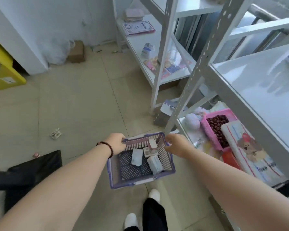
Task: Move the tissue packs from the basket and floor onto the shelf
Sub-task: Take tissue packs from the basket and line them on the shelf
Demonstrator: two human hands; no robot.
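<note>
Gripping the basket [141,161] at its far rim, left hand [116,142] and right hand [176,144] are closed on opposite corners; tissue packs [154,164] lie inside. It should be lifted level toward the shelf [265,90].

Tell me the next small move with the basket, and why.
Probably set the basket down beside the shelf, then free one hand. Both the left hand and right hand grip its far rim, so neither can pick up the tissue packs lying inside. The white shelf surface at right has bare room.
</note>
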